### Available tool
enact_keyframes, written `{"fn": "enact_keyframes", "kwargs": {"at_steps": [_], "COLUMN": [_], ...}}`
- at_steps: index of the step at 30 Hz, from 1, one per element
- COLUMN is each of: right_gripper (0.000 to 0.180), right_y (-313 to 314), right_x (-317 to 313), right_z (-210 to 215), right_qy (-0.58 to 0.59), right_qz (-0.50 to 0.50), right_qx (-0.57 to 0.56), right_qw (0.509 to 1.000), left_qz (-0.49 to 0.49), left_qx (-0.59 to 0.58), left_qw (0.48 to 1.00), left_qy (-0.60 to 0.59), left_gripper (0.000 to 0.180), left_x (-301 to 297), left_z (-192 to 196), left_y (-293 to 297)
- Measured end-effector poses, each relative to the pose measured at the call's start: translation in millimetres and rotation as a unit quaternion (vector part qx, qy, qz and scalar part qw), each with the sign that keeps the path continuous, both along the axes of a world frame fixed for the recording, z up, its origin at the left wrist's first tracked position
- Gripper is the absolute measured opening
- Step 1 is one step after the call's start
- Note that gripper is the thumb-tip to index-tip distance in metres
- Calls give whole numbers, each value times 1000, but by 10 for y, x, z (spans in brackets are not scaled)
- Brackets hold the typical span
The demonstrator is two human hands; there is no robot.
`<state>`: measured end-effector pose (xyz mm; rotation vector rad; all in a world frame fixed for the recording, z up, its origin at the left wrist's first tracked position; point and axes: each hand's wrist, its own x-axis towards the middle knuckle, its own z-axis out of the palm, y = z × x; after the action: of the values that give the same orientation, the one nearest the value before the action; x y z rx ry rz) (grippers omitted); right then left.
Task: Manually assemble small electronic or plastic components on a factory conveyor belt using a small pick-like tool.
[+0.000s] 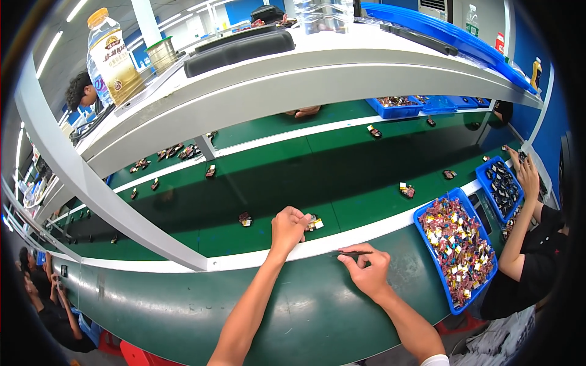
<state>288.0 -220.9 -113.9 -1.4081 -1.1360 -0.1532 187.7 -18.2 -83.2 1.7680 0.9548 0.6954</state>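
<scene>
Carefully now: left hand pinches a small part on the green belt, fingers closed around it. Right hand grips thin tweezers beside it. Steadying the part probably helps before bringing the tips in.

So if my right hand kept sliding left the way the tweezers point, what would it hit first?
Probably nothing soon: the right hand and its tweezers point left along the bare white belt edge, though depth is unclear.

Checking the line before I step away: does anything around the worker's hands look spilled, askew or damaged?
Nothing stands out. The left hand grips a small part on the green belt, the right hand holds thin tweezers, and the blue tray keeps its pieces inside.
</scene>
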Motion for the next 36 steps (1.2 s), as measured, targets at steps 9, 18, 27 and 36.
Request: {"fn": "enact_keyframes", "kwargs": {"at_steps": [9, 18, 27, 36], "right_gripper": [17, 14, 13, 17], "right_y": [3, -4, -9, -24], "right_x": [-13, -52, -67, -22], "right_z": [65, 77, 67, 147], "right_qy": [313, 288, 156, 396], "right_qz": [124, 97, 25, 113], "right_qx": [-3, -13, -41, -12], "right_qw": [942, 953, 986, 911], "left_qz": [-114, -120, -112, -139], "left_qx": [-219, -244, -227, -224], "left_qw": [957, 947, 952, 946], "left_qy": [-150, -169, -172, -190], "left_gripper": [15, 14, 17, 19], "left_x": [-259, -271, -233, -248], "left_z": [-95, -114, -148, -162], "left_y": [-537, -593, -628, -639]}}
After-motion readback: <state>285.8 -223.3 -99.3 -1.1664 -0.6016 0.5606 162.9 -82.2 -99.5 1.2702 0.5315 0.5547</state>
